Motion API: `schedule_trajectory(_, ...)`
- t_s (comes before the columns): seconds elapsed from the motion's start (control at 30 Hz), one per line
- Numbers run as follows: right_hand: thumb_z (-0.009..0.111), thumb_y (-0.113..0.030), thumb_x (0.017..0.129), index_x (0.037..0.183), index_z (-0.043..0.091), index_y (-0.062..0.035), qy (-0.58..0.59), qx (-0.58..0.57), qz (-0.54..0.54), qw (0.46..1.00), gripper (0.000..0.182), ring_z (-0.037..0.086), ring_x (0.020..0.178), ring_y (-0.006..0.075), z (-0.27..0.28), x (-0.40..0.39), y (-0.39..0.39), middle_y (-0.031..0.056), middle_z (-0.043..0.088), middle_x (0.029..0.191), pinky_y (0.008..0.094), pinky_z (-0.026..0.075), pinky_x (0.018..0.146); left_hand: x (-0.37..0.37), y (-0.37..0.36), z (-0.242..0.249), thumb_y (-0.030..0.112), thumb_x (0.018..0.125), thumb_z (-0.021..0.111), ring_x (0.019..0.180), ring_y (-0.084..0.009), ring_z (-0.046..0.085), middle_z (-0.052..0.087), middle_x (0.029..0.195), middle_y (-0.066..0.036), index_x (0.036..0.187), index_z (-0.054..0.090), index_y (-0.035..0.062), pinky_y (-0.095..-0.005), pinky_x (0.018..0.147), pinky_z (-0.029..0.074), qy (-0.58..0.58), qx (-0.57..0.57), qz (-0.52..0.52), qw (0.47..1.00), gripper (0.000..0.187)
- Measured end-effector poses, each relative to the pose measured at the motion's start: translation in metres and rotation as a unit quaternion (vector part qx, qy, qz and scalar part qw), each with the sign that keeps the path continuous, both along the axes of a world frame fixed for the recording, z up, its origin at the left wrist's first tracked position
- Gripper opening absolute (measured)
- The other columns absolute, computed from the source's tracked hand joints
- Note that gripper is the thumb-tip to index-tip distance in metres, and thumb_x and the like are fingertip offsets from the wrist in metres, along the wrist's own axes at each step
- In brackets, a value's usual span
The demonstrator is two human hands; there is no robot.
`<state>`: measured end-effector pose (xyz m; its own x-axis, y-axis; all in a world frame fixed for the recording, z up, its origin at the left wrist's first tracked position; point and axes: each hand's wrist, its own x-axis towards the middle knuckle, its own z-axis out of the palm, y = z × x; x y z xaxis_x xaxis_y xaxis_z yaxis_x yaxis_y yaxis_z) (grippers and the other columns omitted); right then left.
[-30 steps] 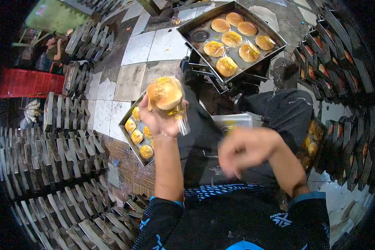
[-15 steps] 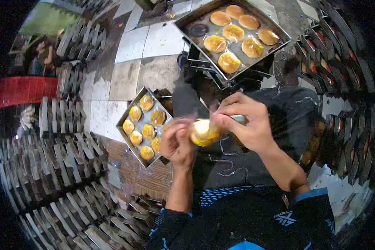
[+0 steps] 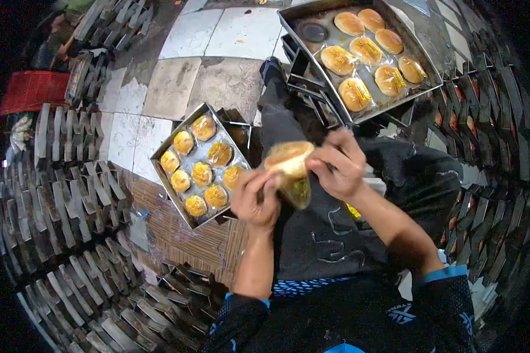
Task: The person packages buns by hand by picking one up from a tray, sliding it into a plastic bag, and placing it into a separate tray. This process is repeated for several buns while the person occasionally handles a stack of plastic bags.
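A split bun (image 3: 290, 160) in a clear plastic bag hangs tilted between my hands above my lap. My left hand (image 3: 256, 197) pinches its left side with the fingertips. The fingers of my right hand (image 3: 340, 169) are closed at its right end and slightly blurred. Yellow-green filling shows through the plastic below the bun. Beneath my right wrist, a pale object (image 3: 376, 186) and a bright yellow piece (image 3: 354, 212) are partly hidden. At left is a small metal tray (image 3: 172, 193) of bagged buns topped with yellow shreds.
A larger metal tray (image 3: 396, 103) with several glossy buns stands at upper right on dark stacked frames. Stacked trays (image 3: 59, 235) line the left side, and more racks (image 3: 483, 117) stand at right. White threads (image 3: 335, 226) lie on my dark trousers.
The bun has turned from level to tilted, and its bag hangs down. My right hand has left the pale object and moved to the bun's right end. The view has shifted.
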<state>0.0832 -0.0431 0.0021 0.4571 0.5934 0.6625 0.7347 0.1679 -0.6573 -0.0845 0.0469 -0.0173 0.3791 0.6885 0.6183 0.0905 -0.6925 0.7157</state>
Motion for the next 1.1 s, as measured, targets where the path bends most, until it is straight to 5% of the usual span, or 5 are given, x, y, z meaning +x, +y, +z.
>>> schedule_trajectory(0.27,0.063,-0.012,0.092,0.070,0.060,0.0001,0.177,-0.137,-0.139,0.965,0.025,0.050,0.054,0.0261,-0.016,-0.017,0.003,0.0144,0.052,0.063,0.0364,0.038,0.052,-0.028,0.006,0.015,0.008,0.088,0.070,0.073,-0.0133,0.059,0.067,0.078,-0.009,0.084,0.069,-0.0055,-0.0275,0.067,0.046,0.067,-0.389,0.086,0.915,0.014)
schedule_trajectory(0.6,0.077,-0.013,0.079,0.071,0.070,-0.0015,0.193,-0.278,-0.102,0.936,0.015,0.059,0.056,0.0240,0.030,-0.011,-0.048,0.0120,0.065,0.067,0.0353,0.043,0.055,-0.047,-0.037,0.042,0.010,0.091,0.068,0.050,-0.0072,0.052,0.062,0.068,-0.004,0.077,0.065,-0.0024,-0.0215,0.044,0.037,0.079,-0.333,0.110,0.933,0.018)
schedule_trajectory(0.77,0.083,-0.019,0.072,0.118,0.066,-0.0062,-0.012,-0.269,0.151,0.951,0.051,0.066,0.100,0.0270,0.028,0.011,0.011,0.0165,0.069,0.104,0.0367,0.050,0.091,0.000,0.038,0.040,0.015,0.095,0.063,0.053,-0.0018,0.043,0.053,0.062,0.005,0.087,0.069,0.0000,-0.0191,0.048,0.031,0.040,-0.430,0.032,0.901,0.018)
schedule_trajectory(0.87,0.083,-0.033,0.070,0.122,0.060,0.0020,0.265,-0.323,0.217,0.882,0.067,0.066,0.097,0.0273,0.003,0.060,0.042,0.0176,0.068,0.106,0.0383,0.051,0.091,0.018,0.049,0.049,0.018,0.098,0.057,0.062,-0.0017,0.040,0.051,0.074,0.005,0.115,0.063,-0.0007,-0.0175,0.055,0.031,-0.027,-0.447,0.005,0.894,0.026)
schedule_trajectory(1.1,0.067,-0.039,0.089,0.115,0.063,0.0027,0.245,-0.263,-0.190,0.914,0.049,0.066,0.082,0.0190,-0.064,0.235,0.102,0.0142,0.069,0.086,0.0333,0.052,0.075,0.061,-0.018,0.052,0.017,0.086,0.068,0.081,-0.0134,0.055,0.061,0.091,-0.006,0.102,0.065,0.0020,-0.0272,0.076,0.045,0.098,-0.380,-0.199,0.898,0.023)
